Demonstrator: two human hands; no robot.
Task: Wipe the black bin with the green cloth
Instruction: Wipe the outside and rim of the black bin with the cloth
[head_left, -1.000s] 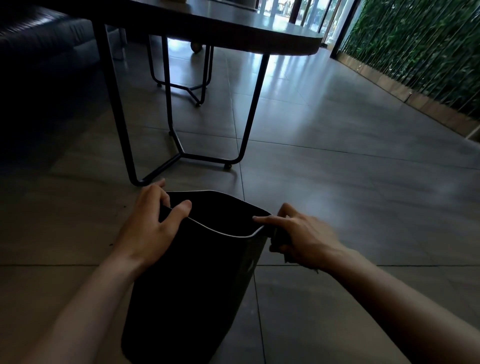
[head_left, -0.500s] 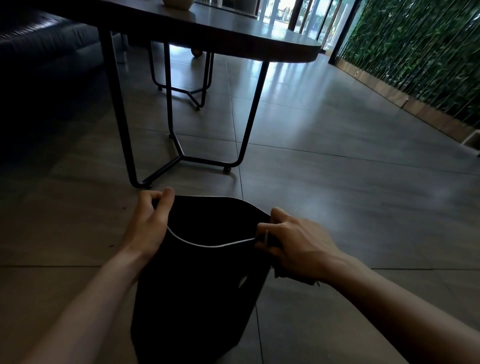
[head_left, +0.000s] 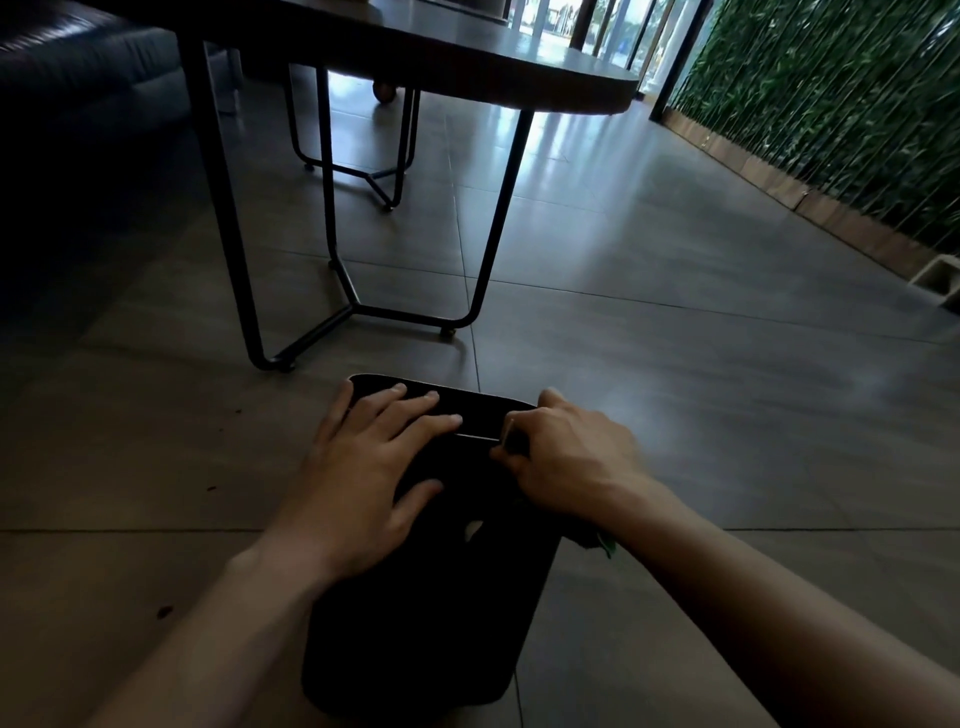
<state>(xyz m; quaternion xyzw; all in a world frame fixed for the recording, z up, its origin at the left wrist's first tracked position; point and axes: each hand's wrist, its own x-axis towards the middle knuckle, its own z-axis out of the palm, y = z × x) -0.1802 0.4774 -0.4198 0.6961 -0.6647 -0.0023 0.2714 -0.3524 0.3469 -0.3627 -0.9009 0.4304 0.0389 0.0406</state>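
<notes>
The black bin (head_left: 431, 613) stands on the grey tiled floor (head_left: 675, 415) in the lower middle of the frame, its mouth tipped away from the camera so that the near wall faces up; a small cut-out handle shows pale on that wall. The left hand (head_left: 363, 478) lies flat on the bin at centre frame, fingers spread wide and stretched over the near rim, thumb pressed against the wall lower down; it grips nothing, only rests on the surface. The right hand (head_left: 566, 457), just right of centre, is curled closed over the right end of the rim, fingers folded down and thumb tucked against the edge. A scrap of the green cloth (head_left: 602, 543) pokes out below that wrist, beside the bin's right wall; whether the hand is pinching it against the bin cannot be told. Beyond the bin, in the upper left, a dark table (head_left: 467, 57) stands on thin black metal legs, and a wall of green foliage (head_left: 831, 114) fills the upper right.
</notes>
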